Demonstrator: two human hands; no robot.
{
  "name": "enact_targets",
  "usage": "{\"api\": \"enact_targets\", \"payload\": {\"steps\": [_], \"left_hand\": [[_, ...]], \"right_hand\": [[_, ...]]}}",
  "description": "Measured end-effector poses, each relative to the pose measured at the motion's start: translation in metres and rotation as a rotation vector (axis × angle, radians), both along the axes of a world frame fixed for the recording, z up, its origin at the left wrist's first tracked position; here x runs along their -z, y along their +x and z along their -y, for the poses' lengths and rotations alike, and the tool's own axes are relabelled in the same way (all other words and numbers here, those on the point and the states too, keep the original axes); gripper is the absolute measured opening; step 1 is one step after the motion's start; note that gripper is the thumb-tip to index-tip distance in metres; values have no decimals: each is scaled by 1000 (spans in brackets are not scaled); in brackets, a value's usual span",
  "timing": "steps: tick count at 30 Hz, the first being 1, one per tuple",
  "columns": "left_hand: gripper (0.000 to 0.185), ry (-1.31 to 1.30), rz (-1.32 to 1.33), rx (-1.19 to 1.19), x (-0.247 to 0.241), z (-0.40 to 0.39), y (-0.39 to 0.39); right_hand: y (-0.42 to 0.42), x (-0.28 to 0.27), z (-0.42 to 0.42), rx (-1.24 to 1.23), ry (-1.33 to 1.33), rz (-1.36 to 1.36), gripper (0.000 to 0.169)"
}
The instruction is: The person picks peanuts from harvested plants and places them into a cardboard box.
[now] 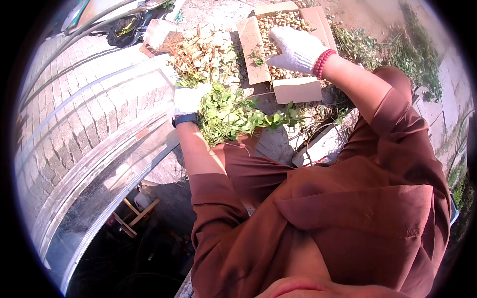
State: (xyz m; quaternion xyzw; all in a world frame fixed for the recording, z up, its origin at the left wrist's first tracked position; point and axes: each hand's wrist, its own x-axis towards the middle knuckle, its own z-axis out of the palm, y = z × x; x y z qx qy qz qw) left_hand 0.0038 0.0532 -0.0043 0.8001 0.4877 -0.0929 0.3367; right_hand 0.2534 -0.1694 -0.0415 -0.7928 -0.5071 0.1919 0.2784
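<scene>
My left hand (191, 99), in a white knitted glove, grips a bunch of leafy peanut plants (231, 111) by the stems. The green leaves spread to the right of the wrist, above my knee. Beyond the glove lie the roots with many pale peanut pods (205, 52); where the held plants end among them I cannot tell. My right hand (296, 49), also gloved, is over an open cardboard box (253, 50) with its thumb apart from the fingers. Loose peanuts (281, 20) fill much of the box. Part of the palm is hidden, and no held pod shows.
A low brick wall (89, 100) and a metal-edged frame (123, 186) run along my left. Pulled plants (406, 52) lie on the ground to the right. A smaller carton (158, 33) and a black bag (125, 31) are at the upper left. Below the frame stands a wooden rack (138, 216).
</scene>
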Motion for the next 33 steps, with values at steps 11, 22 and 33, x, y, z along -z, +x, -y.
{"api": "enact_targets", "payload": {"steps": [11,22,33], "left_hand": [[76,5,-148,384,16,9,12],[92,-361,287,188,47,6,7],[63,-215,-207,342,4,26,31]], "right_hand": [[-16,-30,-29,-231,607,-122,56],[-36,-14,-40,-105,331,-431,61],[-42,-28,-52,-103,420,-10,52]]}}
